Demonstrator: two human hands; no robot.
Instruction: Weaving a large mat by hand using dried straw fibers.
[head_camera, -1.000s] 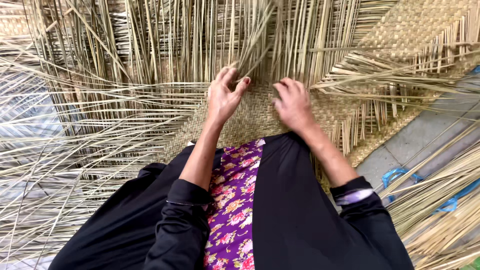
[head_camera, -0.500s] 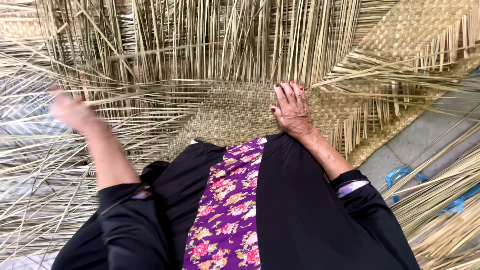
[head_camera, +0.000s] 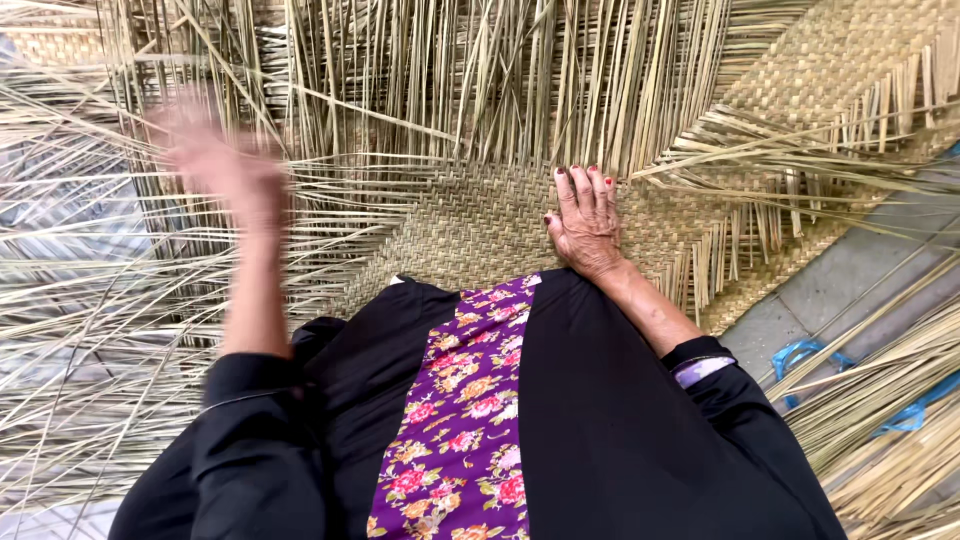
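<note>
A half-woven straw mat lies in front of me, with long loose dry strands fanning out from its upper and left edges. My right hand rests flat, palm down, on the woven part, fingers together near where the loose strands begin. My left hand is raised above the loose strands at the left; it is blurred by motion, with fingers apart and nothing held that I can see. Black sleeves and a purple flowered cloth fill the lower view.
A finished stretch of woven mat runs toward the top right. Grey paved floor shows at the right. A bundle of straw tied with blue cord lies at the lower right.
My left hand left the woven edge beside the right hand and swung out to the left, now lifted above the loose strands. My right hand has stayed pressed on the mat.
</note>
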